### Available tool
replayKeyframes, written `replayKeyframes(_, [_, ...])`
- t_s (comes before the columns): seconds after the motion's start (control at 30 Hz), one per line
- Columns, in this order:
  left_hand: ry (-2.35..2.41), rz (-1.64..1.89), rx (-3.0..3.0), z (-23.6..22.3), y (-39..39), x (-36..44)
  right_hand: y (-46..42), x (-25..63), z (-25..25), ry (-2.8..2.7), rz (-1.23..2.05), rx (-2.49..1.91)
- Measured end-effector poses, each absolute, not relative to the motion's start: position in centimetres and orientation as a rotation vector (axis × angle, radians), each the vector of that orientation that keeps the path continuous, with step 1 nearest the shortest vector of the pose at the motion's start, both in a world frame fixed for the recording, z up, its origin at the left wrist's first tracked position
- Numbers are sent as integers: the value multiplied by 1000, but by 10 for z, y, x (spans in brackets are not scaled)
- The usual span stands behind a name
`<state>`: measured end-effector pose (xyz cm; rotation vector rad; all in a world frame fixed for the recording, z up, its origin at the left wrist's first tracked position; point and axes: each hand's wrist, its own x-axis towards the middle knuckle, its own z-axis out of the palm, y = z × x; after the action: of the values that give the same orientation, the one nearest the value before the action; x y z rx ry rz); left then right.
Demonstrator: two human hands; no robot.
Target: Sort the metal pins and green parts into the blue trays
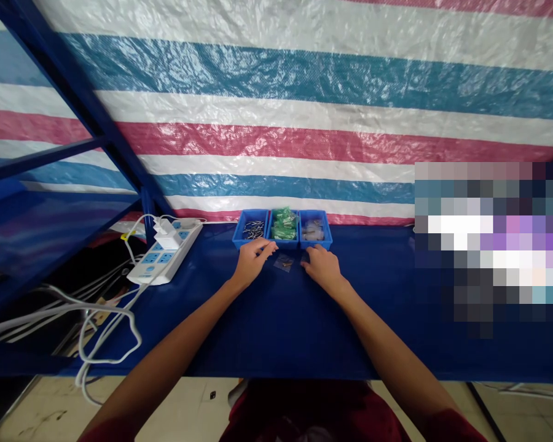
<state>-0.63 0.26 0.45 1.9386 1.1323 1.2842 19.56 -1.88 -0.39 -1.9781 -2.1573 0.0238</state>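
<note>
Above the blue tabletop my left hand (252, 263) is closed, its thumb and forefinger pinched together near the front of the middle bin. Whatever lies in that pinch is too small to make out. My right hand (323, 265) has its fingers curled down in front of the right bin; what they hold, if anything, is unclear. A small clear plastic bag (284, 263) with brass-coloured bits inside lies flat between the hands. Behind them stand three blue bins in a row: one with metal parts (254, 229), one with green packets (284, 226), one with clear packets (313, 231).
A white power strip (154, 270) with a plugged-in charger (166, 236) sits left of the bins. White cables (108, 331) loop over the table's left edge. Blue frame posts (74, 80) rise at left, before a striped tarp (276, 141). The right side is pixelated.
</note>
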Motion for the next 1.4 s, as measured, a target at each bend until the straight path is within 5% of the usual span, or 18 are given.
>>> replayKeyframes(0.37, [1157,1123,2032,2,3,-6,-18,190,-2,-1984,339,-1742])
replayKeyframes(0.63, [1109,1061,2024,7,0,-3,-18,180,-8,-1334,947,-1265])
replayKeyframes(1.03, [951,1026,2133,9,-5,-1,-20,179,-9,-1411,624,-1277])
replayKeyframes(1.4, [971,1125,1719,4,2,-4,-24,173,-8,-1458,961,-1061])
